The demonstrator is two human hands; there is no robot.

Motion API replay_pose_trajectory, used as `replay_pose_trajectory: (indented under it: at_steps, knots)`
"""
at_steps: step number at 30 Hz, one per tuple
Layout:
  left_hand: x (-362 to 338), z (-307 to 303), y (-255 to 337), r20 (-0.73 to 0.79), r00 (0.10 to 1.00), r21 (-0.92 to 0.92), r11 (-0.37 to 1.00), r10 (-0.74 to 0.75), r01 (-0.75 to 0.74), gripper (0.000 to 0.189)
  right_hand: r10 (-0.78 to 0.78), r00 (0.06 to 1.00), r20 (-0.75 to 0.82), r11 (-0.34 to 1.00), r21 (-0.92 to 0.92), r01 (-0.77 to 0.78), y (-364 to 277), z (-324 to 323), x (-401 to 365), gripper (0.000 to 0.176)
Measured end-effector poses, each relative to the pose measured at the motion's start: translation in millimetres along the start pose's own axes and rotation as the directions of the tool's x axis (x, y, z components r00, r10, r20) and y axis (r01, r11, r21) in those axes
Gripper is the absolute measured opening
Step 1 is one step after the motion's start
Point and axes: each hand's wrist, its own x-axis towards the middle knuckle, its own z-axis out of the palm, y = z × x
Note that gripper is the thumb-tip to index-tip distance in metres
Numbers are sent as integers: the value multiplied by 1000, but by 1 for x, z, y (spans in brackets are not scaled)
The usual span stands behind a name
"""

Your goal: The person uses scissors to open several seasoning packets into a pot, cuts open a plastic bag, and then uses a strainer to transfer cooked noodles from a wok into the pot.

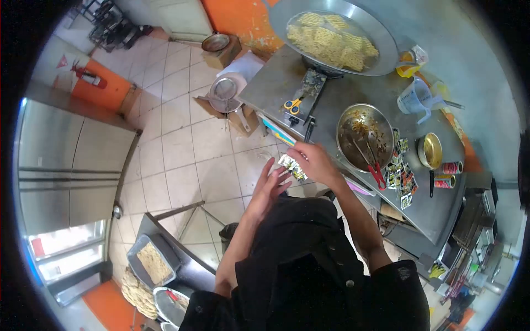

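Observation:
Several small seasoning sachets in white, green and black show between my two hands, in front of my body near the table edge. My right hand is closed on them from the right. My left hand has its fingers spread, with the fingertips right at the sachets' left side. More sachets lie in a loose pile on the steel table, beside a steel bowl with brown sauce residue. Red-handled tongs rest in that bowl.
A large wok of noodle blocks in liquid stands at the back of the steel table. Yellow scissors, a measuring jug, a small saucepan and cans are on it. A tub stands lower left.

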Motion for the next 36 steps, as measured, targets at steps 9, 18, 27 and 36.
replay_pose_trajectory:
  at_steps: [9, 18, 27, 36]
  knots:
    - [3, -10, 0, -219, 975, -226, 969, 48, -99, 16, -147, 969, 199, 982, 147, 119, -12, 42, 35, 26]
    - [-13, -61, -16, -431, 882, -46, 972, 190, -232, 27, -172, 950, -259, 927, -368, 67, 103, 47, 132, 24]
    - [-58, -93, -31, -609, 768, -31, 961, 201, -276, 28, -84, 974, -210, 775, -628, -69, 161, 30, 121, 23]
    - [-62, -80, -15, -624, 748, 28, 964, 225, -266, 30, 412, 844, -344, 717, -450, -533, 131, 23, 131, 49]
